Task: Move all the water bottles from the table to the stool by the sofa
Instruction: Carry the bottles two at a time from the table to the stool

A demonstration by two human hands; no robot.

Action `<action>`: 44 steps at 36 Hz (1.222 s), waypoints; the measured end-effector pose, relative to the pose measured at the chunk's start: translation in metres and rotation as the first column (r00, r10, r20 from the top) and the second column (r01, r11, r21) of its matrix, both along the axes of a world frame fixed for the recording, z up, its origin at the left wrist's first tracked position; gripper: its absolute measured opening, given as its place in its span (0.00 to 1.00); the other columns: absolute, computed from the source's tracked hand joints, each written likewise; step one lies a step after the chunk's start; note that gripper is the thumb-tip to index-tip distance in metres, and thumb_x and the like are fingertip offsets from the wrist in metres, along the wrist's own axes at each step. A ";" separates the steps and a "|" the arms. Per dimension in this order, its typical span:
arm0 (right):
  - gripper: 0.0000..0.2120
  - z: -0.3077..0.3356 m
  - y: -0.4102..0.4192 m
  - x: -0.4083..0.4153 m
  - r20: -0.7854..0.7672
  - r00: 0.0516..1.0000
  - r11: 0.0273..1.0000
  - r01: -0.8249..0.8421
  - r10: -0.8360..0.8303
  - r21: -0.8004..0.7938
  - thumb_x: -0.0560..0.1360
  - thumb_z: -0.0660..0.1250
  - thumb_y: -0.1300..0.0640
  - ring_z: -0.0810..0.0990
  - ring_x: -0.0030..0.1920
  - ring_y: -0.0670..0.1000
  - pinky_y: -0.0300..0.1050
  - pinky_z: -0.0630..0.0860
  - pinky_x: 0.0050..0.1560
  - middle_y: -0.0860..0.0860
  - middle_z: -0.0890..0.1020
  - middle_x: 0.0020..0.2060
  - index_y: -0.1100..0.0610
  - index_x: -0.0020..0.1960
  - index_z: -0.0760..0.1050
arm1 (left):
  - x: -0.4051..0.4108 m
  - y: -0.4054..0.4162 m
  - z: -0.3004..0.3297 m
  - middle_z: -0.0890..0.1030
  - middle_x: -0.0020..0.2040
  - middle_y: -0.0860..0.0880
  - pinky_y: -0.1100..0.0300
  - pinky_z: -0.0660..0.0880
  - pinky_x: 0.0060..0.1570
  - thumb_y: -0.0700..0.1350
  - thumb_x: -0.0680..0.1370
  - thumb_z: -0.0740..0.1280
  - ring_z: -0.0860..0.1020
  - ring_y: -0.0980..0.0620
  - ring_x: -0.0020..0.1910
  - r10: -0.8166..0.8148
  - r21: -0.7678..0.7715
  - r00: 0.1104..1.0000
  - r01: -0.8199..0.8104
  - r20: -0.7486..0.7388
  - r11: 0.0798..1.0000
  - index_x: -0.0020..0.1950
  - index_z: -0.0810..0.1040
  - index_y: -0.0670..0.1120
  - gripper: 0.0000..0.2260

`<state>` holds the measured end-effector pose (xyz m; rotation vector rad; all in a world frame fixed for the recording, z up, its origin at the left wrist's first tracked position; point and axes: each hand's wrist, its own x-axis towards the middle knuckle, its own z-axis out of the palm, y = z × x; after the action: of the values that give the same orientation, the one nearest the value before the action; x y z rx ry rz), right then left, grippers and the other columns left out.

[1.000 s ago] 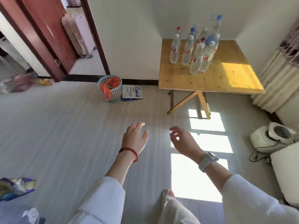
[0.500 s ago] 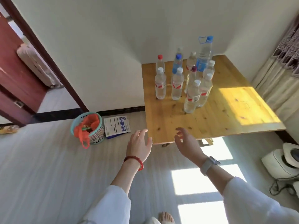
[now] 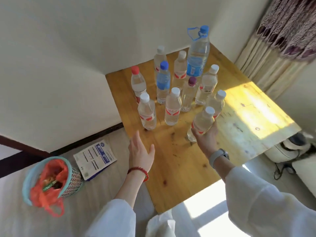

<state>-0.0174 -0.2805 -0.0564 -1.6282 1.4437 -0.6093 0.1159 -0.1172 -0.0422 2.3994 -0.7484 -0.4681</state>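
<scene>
The right hand's (image 3: 206,139) fingers are curling around the nearest bottle (image 3: 201,123), which is standing on the surface (image 3: 179,159) in front of the other bottles (image 3: 172,106). The left hand (image 3: 141,152) is hovering open and empty over the surface's left edge, near a white-capped bottle (image 3: 147,112).

Eleven clear capped water bottles (image 3: 172,108) stand upright, clustered.

Setting: room in a home. Evidence: patterned fabric curtain (image 3: 283,31), plain wooden bench (image 3: 179,159) in wall corner, teal plastic wastebasket (image 3: 71,182) with orange liner on floor.
</scene>
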 end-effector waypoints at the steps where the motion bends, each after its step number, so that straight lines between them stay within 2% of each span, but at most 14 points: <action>1: 0.43 -0.003 -0.003 0.006 0.006 1.000 1.000 0.025 -0.025 -0.011 0.70 0.70 0.52 0.60 0.71 0.59 0.55 0.61 0.69 0.58 0.59 0.71 0.58 0.74 0.47 | 0.010 -0.008 -0.002 0.56 0.74 0.41 0.50 0.67 0.64 0.48 0.76 0.64 0.60 0.43 0.72 -0.009 -0.008 1.000 0.009 -0.005 1.000 0.75 0.48 0.46 0.34; 4: 0.39 -0.008 -0.008 0.019 -0.006 0.994 0.993 0.106 -0.106 -0.044 0.70 0.71 0.52 0.68 0.65 0.61 0.54 0.68 0.62 0.59 0.65 0.66 0.61 0.72 0.52 | 0.038 -0.032 -0.011 0.53 0.75 0.42 0.48 0.65 0.66 0.50 0.75 0.65 0.56 0.43 0.73 -0.007 -0.017 1.000 0.006 -0.008 1.000 0.75 0.45 0.45 0.37; 8: 0.37 -0.014 -0.007 0.029 -0.057 0.992 0.989 0.105 -0.111 -0.109 0.66 0.74 0.54 0.67 0.63 0.60 0.50 0.65 0.63 0.60 0.68 0.63 0.63 0.68 0.59 | 0.062 -0.064 -0.024 0.55 0.74 0.39 0.47 0.63 0.67 0.53 0.73 0.68 0.56 0.42 0.73 0.024 -0.041 0.999 -0.023 0.025 0.999 0.74 0.47 0.40 0.41; 12: 0.36 -0.018 -0.003 0.037 -0.130 0.990 0.987 0.044 -0.064 -0.152 0.65 0.75 0.55 0.66 0.63 0.60 0.50 0.62 0.63 0.60 0.69 0.61 0.63 0.67 0.62 | 0.073 -0.089 -0.037 0.57 0.73 0.38 0.46 0.62 0.67 0.54 0.70 0.71 0.57 0.41 0.72 0.092 -0.097 0.995 -0.096 -0.042 0.991 0.74 0.49 0.38 0.44; 14: 0.37 -0.020 -0.001 0.039 -0.122 0.991 0.990 0.028 -0.046 -0.140 0.66 0.75 0.55 0.65 0.64 0.58 0.48 0.61 0.64 0.59 0.68 0.62 0.62 0.68 0.60 | 0.078 -0.097 -0.044 0.61 0.71 0.38 0.45 0.66 0.67 0.53 0.69 0.72 0.61 0.41 0.70 0.107 -0.176 0.988 -0.126 -0.116 0.976 0.73 0.51 0.39 0.42; 17: 0.37 -0.023 0.001 0.040 -0.057 0.998 0.997 0.021 -0.025 -0.075 0.68 0.73 0.54 0.67 0.63 0.55 0.46 0.65 0.61 0.56 0.68 0.64 0.57 0.69 0.56 | 0.084 -0.100 -0.051 0.71 0.64 0.43 0.52 0.75 0.55 0.50 0.69 0.73 0.72 0.44 0.61 0.063 -0.313 0.980 -0.120 -0.188 0.942 0.69 0.59 0.42 0.34; 21: 0.35 -0.015 0.003 0.035 0.021 1.000 1.000 -0.005 0.006 -0.007 0.68 0.73 0.55 0.69 0.57 0.49 0.44 0.66 0.54 0.50 0.69 0.59 0.54 0.68 0.56 | 0.090 -0.096 -0.053 0.73 0.59 0.45 0.61 0.72 0.50 0.48 0.69 0.74 0.73 0.50 0.56 -0.022 -0.387 0.983 -0.053 -0.185 0.921 0.65 0.63 0.44 0.30; 27: 0.37 -0.009 0.028 0.016 0.094 0.996 0.999 0.000 -0.004 0.045 0.67 0.73 0.50 0.68 0.62 0.49 0.47 0.68 0.62 0.50 0.69 0.65 0.50 0.70 0.57 | 0.067 -0.065 -0.043 0.71 0.59 0.49 0.80 0.64 0.49 0.51 0.66 0.74 0.69 0.58 0.56 -0.162 -0.452 0.978 0.089 -0.127 0.888 0.66 0.65 0.47 0.32; 32: 0.41 -0.011 0.065 -0.010 0.146 0.989 0.992 0.006 -0.025 0.126 0.61 0.71 0.39 0.71 0.63 0.50 0.50 0.72 0.63 0.50 0.70 0.65 0.46 0.69 0.59 | 0.033 -0.032 -0.031 0.72 0.57 0.53 0.76 0.68 0.48 0.60 0.64 0.68 0.72 0.62 0.55 -0.289 -0.463 0.934 0.165 -0.210 0.871 0.62 0.63 0.56 0.29; 34: 0.44 -0.010 0.079 -0.024 0.166 0.986 0.985 -0.013 -0.016 0.170 0.61 0.72 0.37 0.72 0.62 0.48 0.47 0.72 0.62 0.49 0.70 0.65 0.48 0.70 0.58 | 0.018 -0.022 -0.028 0.74 0.55 0.54 0.77 0.70 0.45 0.61 0.64 0.67 0.73 0.65 0.53 -0.312 -0.443 0.909 0.167 -0.278 0.881 0.60 0.63 0.55 0.28; 36: 0.44 -0.007 0.093 -0.039 0.176 0.984 0.984 -0.011 -0.021 0.177 0.61 0.73 0.38 0.75 0.58 0.43 0.41 0.73 0.59 0.48 0.72 0.61 0.51 0.70 0.59 | 0.001 -0.015 -0.028 0.76 0.53 0.51 0.78 0.70 0.41 0.62 0.63 0.66 0.75 0.63 0.50 -0.334 -0.406 0.885 0.189 -0.323 0.894 0.59 0.65 0.52 0.28; 38: 0.41 -0.003 0.108 -0.058 0.185 0.982 0.985 0.002 -0.035 0.174 0.61 0.71 0.37 0.77 0.55 0.42 0.38 0.74 0.55 0.46 0.75 0.57 0.48 0.69 0.59 | -0.018 -0.009 -0.027 0.77 0.52 0.51 0.78 0.70 0.40 0.62 0.62 0.65 0.75 0.62 0.49 -0.380 -0.382 0.861 0.244 -0.337 0.892 0.59 0.66 0.51 0.29; 41: 0.36 0.003 0.128 -0.093 0.167 0.982 0.981 0.054 -0.086 0.188 0.59 0.70 0.35 0.79 0.51 0.47 0.46 0.77 0.52 0.40 0.77 0.52 0.42 0.63 0.61 | -0.053 -0.001 -0.023 0.75 0.51 0.55 0.77 0.70 0.39 0.64 0.62 0.64 0.75 0.64 0.48 -0.478 -0.354 0.812 0.361 -0.336 0.863 0.59 0.64 0.53 0.30; 44: 0.36 0.009 0.149 -0.137 0.151 0.976 0.975 0.130 -0.158 0.178 0.60 0.72 0.41 0.81 0.48 0.48 0.48 0.79 0.50 0.42 0.78 0.51 0.47 0.63 0.61 | -0.096 0.006 -0.018 0.75 0.52 0.54 0.76 0.70 0.38 0.64 0.62 0.63 0.75 0.63 0.48 -0.569 -0.347 0.747 0.462 -0.344 0.816 0.62 0.63 0.51 0.32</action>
<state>-0.1542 -0.1315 -0.0472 -1.3194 1.4581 -0.6698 0.0201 -0.1109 -0.0597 1.7317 -1.1871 -1.0382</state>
